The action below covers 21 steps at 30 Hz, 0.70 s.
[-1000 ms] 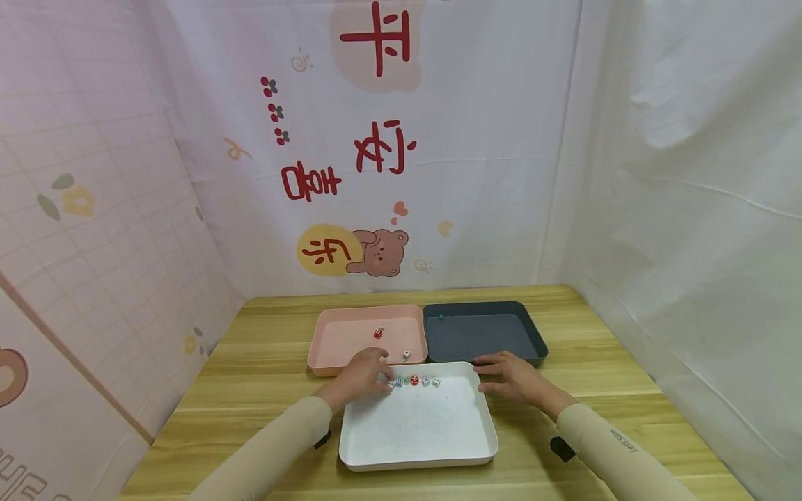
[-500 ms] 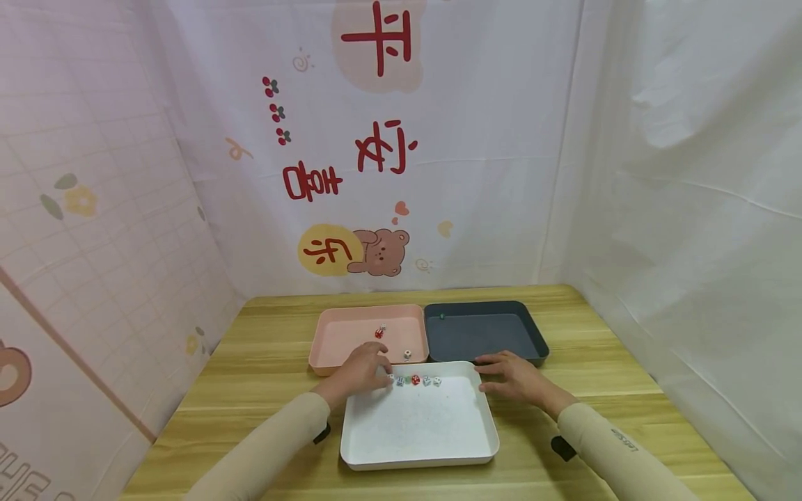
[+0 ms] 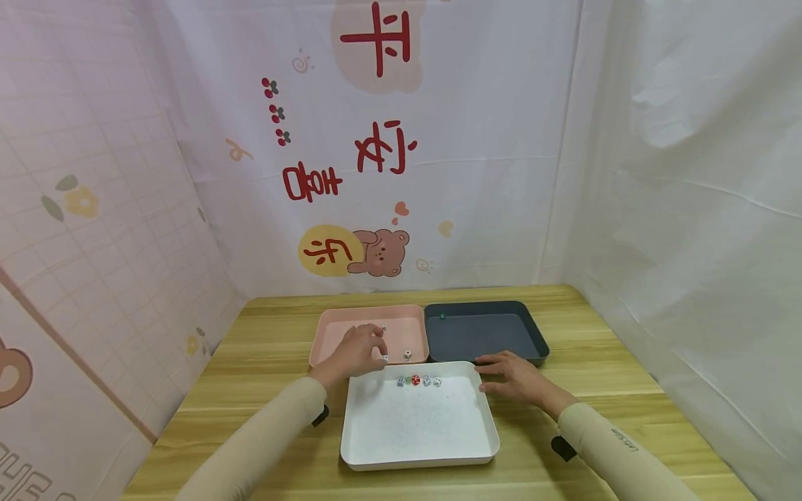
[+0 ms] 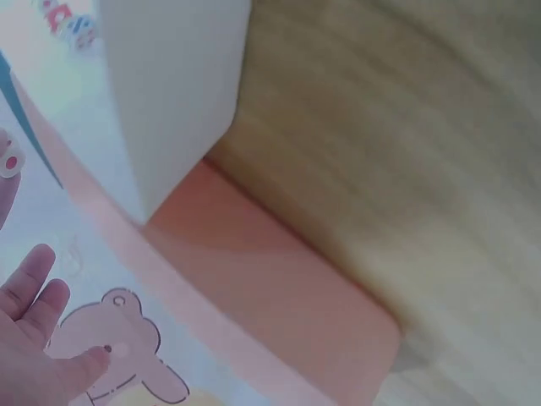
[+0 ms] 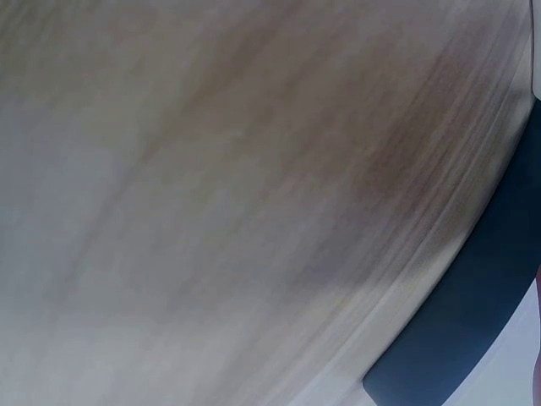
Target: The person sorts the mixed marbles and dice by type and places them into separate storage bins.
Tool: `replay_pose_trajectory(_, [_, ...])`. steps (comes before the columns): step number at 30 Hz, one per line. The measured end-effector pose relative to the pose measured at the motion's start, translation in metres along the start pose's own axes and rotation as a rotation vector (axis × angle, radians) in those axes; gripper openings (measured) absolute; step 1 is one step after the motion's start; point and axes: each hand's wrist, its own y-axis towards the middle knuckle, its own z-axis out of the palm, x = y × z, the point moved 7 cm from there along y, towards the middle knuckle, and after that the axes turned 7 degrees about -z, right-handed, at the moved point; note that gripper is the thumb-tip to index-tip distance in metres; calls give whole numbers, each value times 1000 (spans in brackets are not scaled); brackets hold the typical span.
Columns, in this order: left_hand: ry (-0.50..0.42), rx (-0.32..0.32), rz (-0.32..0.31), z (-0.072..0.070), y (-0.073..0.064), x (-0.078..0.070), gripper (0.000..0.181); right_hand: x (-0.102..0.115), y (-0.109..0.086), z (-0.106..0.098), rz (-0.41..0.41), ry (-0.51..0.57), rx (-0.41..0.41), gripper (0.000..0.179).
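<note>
My left hand (image 3: 354,351) pinches a small white die (image 3: 385,358) between thumb and fingertips, above the near edge of the pink tray (image 3: 335,323). In the left wrist view, red pips show on that die (image 4: 10,162), with the other fingers spread. Below, the white tray (image 3: 420,428) holds a short row of dice at its far side: a red die (image 3: 415,380), a pale green one (image 3: 408,380) and several white ones (image 3: 437,381). My right hand (image 3: 510,378) rests with loosely extended fingertips at the white tray's far right corner; only a sliver enters the right wrist view.
Inside the pink tray lie a white die (image 3: 407,354) and another small die (image 3: 383,327) near the hand. A dark blue tray (image 3: 482,337) beside it holds a green die (image 3: 442,316). All stand on a wooden table (image 3: 601,362) with hanging cloth behind and at the sides.
My left hand has taken the leftmost white die out of the row and moved up and away to the pink tray, covering the red die there. The right hand stays put.
</note>
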Motion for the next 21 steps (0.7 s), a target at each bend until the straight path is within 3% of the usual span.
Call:
replay_pose_trajectory(9, [-62,-40,-42,-20,13,5,7,-2,-1,1,1,5,-3,50])
replay_pose_trajectory(15, [-55,-46,-61,-25,24,10,5,-4,0,2,3,18,-1,50])
replay_pose_trajectory(21, [-39,-45,-119,-30,34,17,9,-4,0,2,-4,11,-4,50])
